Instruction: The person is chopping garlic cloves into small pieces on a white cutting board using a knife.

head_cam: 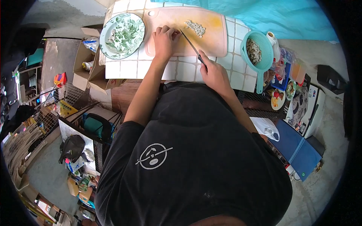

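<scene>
A pink plastic cutting board [209, 46] with yellow stains lies on the white tiled counter. My left hand [166, 39] rests on its left part, fingers bent together; whether something small is under the fingertips is hidden. The handle of a kitchen knife [190, 42] is in my right hand [213, 70], at the board's near edge, and the blade points up and left to beside my left fingertips. Small diced pale pieces [196, 28] lie on the board beyond the blade. Left of the board stands a green-and-white marbled enamel plate [128, 35] with a few pale pieces at its left side.
A turquoise plastic strainer [265, 60] holding diced pieces stands at the counter's right end, beside a white roll [271, 38]. Turquoise cloth [274, 17] hangs over the far edge. A cardboard box [96, 67] is left of the counter. Small plates of food [278, 99] sit further right.
</scene>
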Action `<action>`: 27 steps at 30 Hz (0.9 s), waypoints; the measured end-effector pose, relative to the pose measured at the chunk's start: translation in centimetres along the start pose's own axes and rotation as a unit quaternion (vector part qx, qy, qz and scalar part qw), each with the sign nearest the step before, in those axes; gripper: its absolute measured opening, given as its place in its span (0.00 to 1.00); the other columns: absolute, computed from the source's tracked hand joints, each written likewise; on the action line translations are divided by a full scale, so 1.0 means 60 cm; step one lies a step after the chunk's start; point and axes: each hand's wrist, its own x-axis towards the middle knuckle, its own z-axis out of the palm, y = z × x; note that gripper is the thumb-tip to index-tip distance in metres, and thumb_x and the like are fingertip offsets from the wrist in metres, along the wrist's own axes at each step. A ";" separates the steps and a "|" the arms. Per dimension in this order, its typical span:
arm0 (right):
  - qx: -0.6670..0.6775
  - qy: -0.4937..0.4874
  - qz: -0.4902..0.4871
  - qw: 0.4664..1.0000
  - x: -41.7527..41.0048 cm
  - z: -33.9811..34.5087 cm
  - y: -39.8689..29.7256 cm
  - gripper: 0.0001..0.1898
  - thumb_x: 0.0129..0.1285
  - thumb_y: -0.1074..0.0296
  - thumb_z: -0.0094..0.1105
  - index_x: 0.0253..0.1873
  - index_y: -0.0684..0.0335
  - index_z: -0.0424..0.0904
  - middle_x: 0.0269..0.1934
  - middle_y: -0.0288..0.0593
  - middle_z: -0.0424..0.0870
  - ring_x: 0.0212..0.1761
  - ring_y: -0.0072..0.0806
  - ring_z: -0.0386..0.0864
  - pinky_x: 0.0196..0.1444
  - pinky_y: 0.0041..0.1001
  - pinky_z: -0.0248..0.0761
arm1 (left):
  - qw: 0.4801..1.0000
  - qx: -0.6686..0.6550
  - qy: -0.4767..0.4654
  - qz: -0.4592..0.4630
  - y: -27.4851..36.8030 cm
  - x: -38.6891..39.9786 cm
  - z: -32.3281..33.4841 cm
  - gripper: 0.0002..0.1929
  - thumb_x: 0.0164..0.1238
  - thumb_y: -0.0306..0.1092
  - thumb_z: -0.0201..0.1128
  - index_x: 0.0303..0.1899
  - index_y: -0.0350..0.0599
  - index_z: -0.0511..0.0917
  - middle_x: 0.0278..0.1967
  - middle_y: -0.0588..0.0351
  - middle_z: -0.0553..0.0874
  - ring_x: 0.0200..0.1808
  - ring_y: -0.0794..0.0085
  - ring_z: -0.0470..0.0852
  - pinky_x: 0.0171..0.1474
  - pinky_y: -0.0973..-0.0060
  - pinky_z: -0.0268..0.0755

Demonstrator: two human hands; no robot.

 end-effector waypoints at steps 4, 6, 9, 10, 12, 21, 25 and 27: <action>-0.005 -0.003 -0.001 1.000 0.005 -0.002 -0.002 0.29 0.76 0.69 0.59 0.80 0.59 0.73 0.44 0.57 0.91 0.43 0.57 0.90 0.46 0.52 0.81 | 1.000 0.000 -0.001 0.005 -0.005 -0.001 0.001 0.07 0.66 0.38 0.77 0.45 0.57 0.94 0.42 0.63 0.89 0.55 0.59 0.81 0.60 0.59 0.66; -0.012 -0.006 -0.008 1.000 0.007 -0.002 0.001 0.29 0.76 0.69 0.59 0.79 0.61 0.73 0.43 0.57 0.91 0.41 0.56 0.89 0.46 0.51 0.82 | 1.000 0.005 -0.007 -0.002 -0.001 -0.001 0.001 0.07 0.67 0.38 0.76 0.45 0.57 0.94 0.42 0.63 0.89 0.54 0.60 0.81 0.60 0.59 0.66; -0.020 -0.015 -0.004 1.000 0.010 -0.002 0.002 0.28 0.76 0.69 0.59 0.79 0.61 0.74 0.43 0.58 0.91 0.42 0.57 0.89 0.46 0.52 0.82 | 1.000 0.005 -0.008 -0.001 0.000 0.002 -0.001 0.07 0.67 0.38 0.76 0.45 0.57 0.94 0.42 0.63 0.89 0.55 0.60 0.81 0.60 0.59 0.66; -0.023 -0.022 0.008 0.999 0.012 -0.003 0.002 0.28 0.76 0.69 0.59 0.79 0.60 0.75 0.45 0.59 0.91 0.44 0.58 0.89 0.48 0.53 0.81 | 1.000 0.005 -0.002 0.007 0.000 0.003 0.000 0.07 0.67 0.39 0.76 0.45 0.57 0.94 0.42 0.62 0.89 0.55 0.59 0.81 0.60 0.59 0.66; -0.034 -0.036 0.024 0.998 0.024 -0.001 -0.002 0.27 0.76 0.69 0.59 0.78 0.60 0.75 0.45 0.60 0.91 0.45 0.59 0.89 0.48 0.53 0.81 | 1.000 0.002 0.002 0.016 -0.001 0.003 0.002 0.07 0.67 0.39 0.76 0.44 0.57 0.93 0.41 0.62 0.89 0.55 0.59 0.81 0.60 0.59 0.66; 0.043 0.023 0.079 0.996 0.006 -0.034 0.028 0.26 0.79 0.65 0.58 0.79 0.54 0.75 0.48 0.64 0.90 0.49 0.61 0.89 0.51 0.51 0.80 | 0.999 -0.006 0.001 0.048 0.017 0.036 0.022 0.04 0.66 0.36 0.77 0.40 0.51 0.92 0.40 0.56 0.91 0.48 0.55 0.84 0.56 0.57 0.74; 0.063 0.072 0.054 0.994 0.005 -0.020 0.044 0.26 0.78 0.65 0.59 0.78 0.52 0.77 0.43 0.63 0.90 0.45 0.61 0.89 0.49 0.53 0.81 | 0.998 -0.064 -0.015 0.015 0.003 0.047 0.016 0.05 0.66 0.32 0.76 0.41 0.45 0.92 0.41 0.50 0.91 0.48 0.52 0.84 0.55 0.58 0.78; 0.063 0.035 0.062 0.995 0.018 -0.016 0.038 0.26 0.78 0.65 0.59 0.78 0.52 0.77 0.44 0.63 0.91 0.45 0.62 0.89 0.49 0.53 0.81 | 0.996 -0.089 0.000 0.020 -0.011 0.038 -0.002 0.08 0.65 0.30 0.76 0.43 0.38 0.92 0.41 0.45 0.90 0.47 0.51 0.86 0.54 0.60 0.81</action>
